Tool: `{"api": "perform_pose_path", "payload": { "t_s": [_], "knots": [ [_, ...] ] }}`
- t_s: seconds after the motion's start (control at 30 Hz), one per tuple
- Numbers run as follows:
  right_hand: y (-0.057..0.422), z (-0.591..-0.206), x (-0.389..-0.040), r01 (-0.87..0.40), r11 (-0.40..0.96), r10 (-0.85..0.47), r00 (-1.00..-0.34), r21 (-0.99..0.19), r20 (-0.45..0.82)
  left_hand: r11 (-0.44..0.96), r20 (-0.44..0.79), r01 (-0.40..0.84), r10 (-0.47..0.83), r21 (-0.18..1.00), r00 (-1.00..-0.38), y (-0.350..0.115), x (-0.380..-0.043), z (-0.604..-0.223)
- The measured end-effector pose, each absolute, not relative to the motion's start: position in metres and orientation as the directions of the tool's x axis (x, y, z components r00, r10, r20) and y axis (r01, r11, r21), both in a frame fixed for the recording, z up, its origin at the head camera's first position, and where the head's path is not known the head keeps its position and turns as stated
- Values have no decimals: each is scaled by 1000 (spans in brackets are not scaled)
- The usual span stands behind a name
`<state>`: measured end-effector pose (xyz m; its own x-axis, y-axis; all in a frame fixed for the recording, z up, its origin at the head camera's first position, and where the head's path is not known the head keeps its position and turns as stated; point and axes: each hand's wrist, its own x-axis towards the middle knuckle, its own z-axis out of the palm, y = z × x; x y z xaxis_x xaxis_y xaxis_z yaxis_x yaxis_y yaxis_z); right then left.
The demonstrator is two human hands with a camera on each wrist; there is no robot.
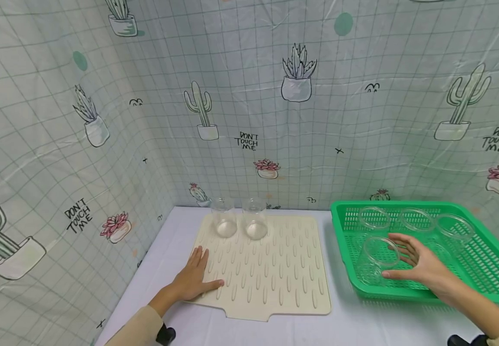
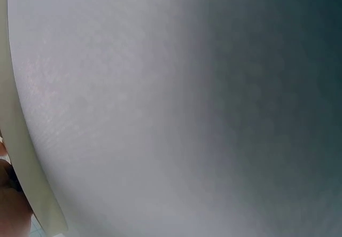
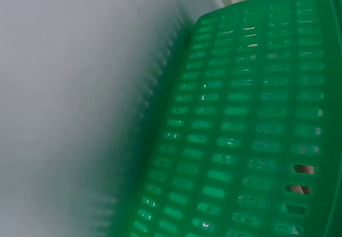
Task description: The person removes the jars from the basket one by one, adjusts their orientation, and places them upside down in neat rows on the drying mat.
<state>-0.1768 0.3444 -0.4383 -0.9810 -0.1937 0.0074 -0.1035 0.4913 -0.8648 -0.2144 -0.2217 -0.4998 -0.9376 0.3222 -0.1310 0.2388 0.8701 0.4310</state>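
Note:
My left hand rests on the left edge of a beige ribbed drying mat, its fingers spread. A sliver of that hand shows beside the mat's edge in the left wrist view. Two clear cups stand side by side at the mat's back left. My right hand is over the green basket, thumb and fingers parted at the right side of a clear cup. Whether they touch it cannot be told. Three more clear cups stand along the basket's back.
A white cloth covers the table. Behind and to the left hangs a grid-patterned curtain with cactus drawings. In the right wrist view, the basket's slotted side hides most of the right hand.

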Motion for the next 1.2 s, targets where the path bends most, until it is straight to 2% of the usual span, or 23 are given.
{"api": "perform_pose_path", "payload": {
  "t_s": [0.37, 0.63, 0.9, 1.2],
  "knots": [
    [343, -439, -185, -18, 481, -222, -970, -876, -102, 873, -142, 232, 319, 429, -937, -223, -217, -506],
    [343, -444, -191, -68, 498, -265, -961, -865, -77, 874, -139, 231, 316, 427, -939, -223, -217, -504],
    [343, -444, -193, -46, 430, -303, -948, -902, -97, 871, -142, 225, 314, 436, -939, -224, -216, -504],
    [344, -445, -190, -111, 376, -267, -964, -920, 7, 872, -137, 235, 320, 429, -938, -224, -216, -505]
  ]
}}
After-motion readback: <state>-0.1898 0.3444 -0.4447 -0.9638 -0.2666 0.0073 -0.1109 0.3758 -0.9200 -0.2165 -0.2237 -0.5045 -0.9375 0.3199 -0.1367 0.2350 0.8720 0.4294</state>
